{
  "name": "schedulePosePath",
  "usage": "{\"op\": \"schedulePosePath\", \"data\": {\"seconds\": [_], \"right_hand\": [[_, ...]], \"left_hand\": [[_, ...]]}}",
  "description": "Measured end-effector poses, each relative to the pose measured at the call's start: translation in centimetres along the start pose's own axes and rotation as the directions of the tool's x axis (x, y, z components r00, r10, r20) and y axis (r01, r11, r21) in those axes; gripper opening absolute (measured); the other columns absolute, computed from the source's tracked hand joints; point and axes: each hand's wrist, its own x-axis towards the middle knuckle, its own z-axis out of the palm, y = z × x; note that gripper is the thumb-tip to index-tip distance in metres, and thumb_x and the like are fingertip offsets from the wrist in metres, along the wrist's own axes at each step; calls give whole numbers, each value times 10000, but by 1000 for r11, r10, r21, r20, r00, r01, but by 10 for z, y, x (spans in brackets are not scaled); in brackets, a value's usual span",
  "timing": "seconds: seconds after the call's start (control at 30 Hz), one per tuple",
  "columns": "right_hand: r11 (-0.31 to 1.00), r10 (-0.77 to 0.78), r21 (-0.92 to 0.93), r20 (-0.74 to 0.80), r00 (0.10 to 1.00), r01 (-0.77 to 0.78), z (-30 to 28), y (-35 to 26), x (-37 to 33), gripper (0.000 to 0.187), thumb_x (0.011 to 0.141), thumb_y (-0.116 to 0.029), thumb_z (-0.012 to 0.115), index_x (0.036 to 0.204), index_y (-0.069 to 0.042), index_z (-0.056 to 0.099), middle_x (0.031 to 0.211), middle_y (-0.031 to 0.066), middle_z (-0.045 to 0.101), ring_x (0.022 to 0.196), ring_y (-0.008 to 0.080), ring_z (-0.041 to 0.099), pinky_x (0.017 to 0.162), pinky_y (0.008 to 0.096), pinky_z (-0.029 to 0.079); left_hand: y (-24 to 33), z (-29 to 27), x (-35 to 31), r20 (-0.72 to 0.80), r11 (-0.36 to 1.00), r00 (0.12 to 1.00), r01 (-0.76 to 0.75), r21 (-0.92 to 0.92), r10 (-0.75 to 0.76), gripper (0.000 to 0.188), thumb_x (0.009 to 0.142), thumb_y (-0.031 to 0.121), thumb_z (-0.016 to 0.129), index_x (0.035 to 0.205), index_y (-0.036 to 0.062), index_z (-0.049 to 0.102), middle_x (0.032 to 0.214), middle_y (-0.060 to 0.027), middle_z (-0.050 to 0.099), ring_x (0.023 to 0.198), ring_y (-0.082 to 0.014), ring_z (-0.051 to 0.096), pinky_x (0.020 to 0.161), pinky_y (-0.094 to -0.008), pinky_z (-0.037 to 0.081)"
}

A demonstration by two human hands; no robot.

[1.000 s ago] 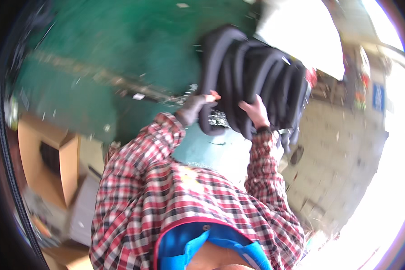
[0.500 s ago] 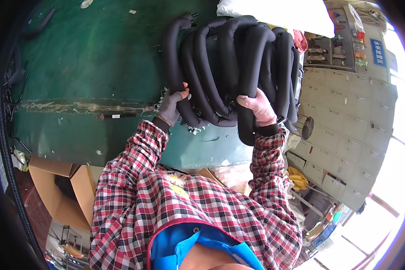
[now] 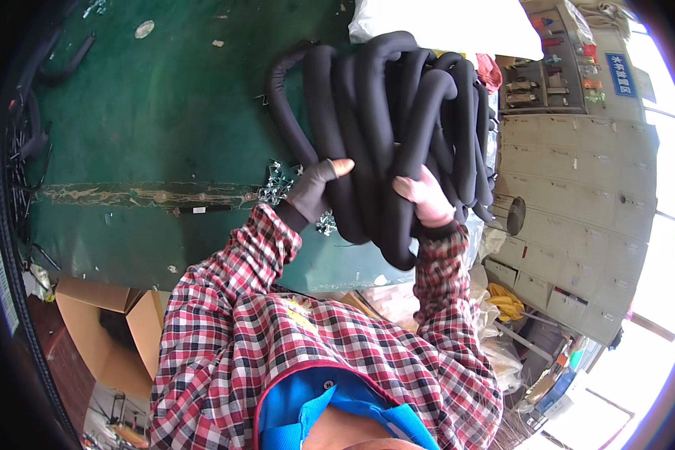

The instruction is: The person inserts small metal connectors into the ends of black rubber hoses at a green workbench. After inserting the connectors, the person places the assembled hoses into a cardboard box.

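A bundle of bent black foam tubes lies on the green tabletop, their lower ends gathered toward me. My left hand, in a grey glove with bare fingertips, presses round the left side of the bundle; its thumb lies on top and the other fingers are hidden underneath. On the right side, my right hand in a pink glove is closed round a thick black foam tube that reaches nearest to my body. Small shiny metal clips are scattered beside my left hand, partly under the tubes.
The green table has a worn seam across it. A white bag and red cloth sit beyond the tubes. An open cardboard box stands lower left, grey lockers at right. More black tubes lie far left.
My left hand has moved right, squeezing the left tubes against the others. The tubes' near ends have come closer to me. My right hand keeps its grip and sits slightly lower.
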Motion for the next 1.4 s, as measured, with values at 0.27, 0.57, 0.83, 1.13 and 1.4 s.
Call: {"op": "schedulePosePath", "data": {"seconds": [0.27, 0.57, 0.83, 1.13, 1.4], "right_hand": [[655, -527, -531, 188, 829, 537, 46, -21, -58, 802, 819, -189, 751, 1488, -18, 342, 1279, 122, 570, 1098, 204, 590, 998, 335, 445], [324, -207, -317, 895, 394, 891, 207, -10, 33, 471, 1053, -399, 382, 1344, -49, 504, 1034, 126, 644, 868, 253, 620, 828, 378, 511], [838, 546, -521, 806, 228, -163, 334, 25, 130, 414, 875, -319, 694, 1145, -29, 571, 907, 15, 607, 805, 108, 577, 715, 270, 478], [867, 264, -435, 815, 516, 244, 480, 92, 208, 426, 979, -301, 633, 1315, -49, 563, 1132, -2, 631, 1002, 118, 597, 873, 295, 492], [539, 476, -830, 443, 760, 146, 198, 24, 169, 337, 873, -312, 644, 1111, -79, 695, 1027, 82, 717, 991, 206, 657, 895, 349, 510]], "left_hand": [[47, 48, -81, 323, 908, 924, -303, 289, 206, 687, 780, 32, 791, 1405, 81, 509, 1293, -45, 609, 1178, -182, 583, 1021, -364, 453], [2, -33, -270, 22, 411, 427, -883, 226, 904, 712, 773, 8, 807, 1415, 55, 504, 1277, -32, 620, 1175, -154, 561, 986, -332, 443], [-3, -33, -276, -585, 128, 73, -990, 54, 808, 527, 906, 192, 699, 1362, 24, 495, 1219, -102, 633, 1095, -221, 636, 950, -379, 537], [90, -322, -364, -663, 653, -741, -450, 609, 108, 846, 771, 279, 841, 1401, -21, 361, 1279, -209, 559, 1116, -316, 581, 952, -396, 501], [46, -294, -175, -646, 523, -134, -476, 707, 752, 493, 880, 200, 719, 1291, 30, 507, 1155, -122, 629, 1011, -231, 633, 835, -355, 528]]}}
